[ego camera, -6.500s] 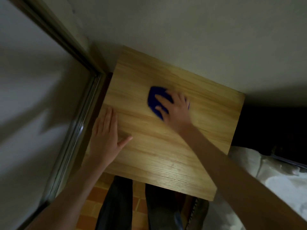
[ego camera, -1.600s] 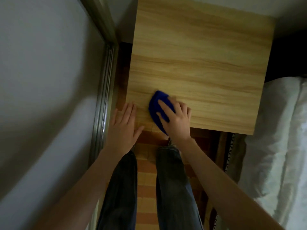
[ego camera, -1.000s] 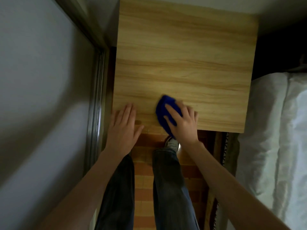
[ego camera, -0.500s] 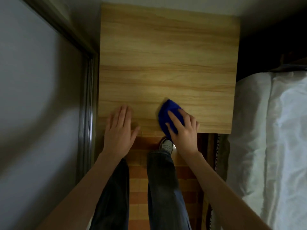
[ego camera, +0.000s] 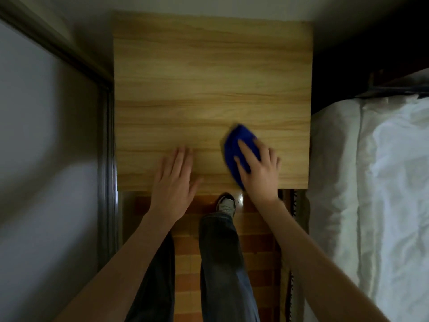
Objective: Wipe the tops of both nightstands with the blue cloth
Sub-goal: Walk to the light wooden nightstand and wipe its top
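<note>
A light wooden nightstand (ego camera: 209, 77) fills the upper middle of the view, seen from above. The blue cloth (ego camera: 236, 147) lies bunched on its top near the front right part. My right hand (ego camera: 260, 173) presses flat on the cloth with fingers spread over it. My left hand (ego camera: 174, 182) rests flat at the front edge of the top, left of the cloth, fingers straight. Only this one nightstand is in view.
A white wall and a metal door frame (ego camera: 106, 159) run down the left side. A bed with white bedding (ego camera: 376, 194) lies close on the right. My legs and a shoe (ego camera: 226, 203) stand on the brown tiled floor below the nightstand.
My right hand has slid the cloth to the right along the front part of the top. My left hand stays at the front edge.
</note>
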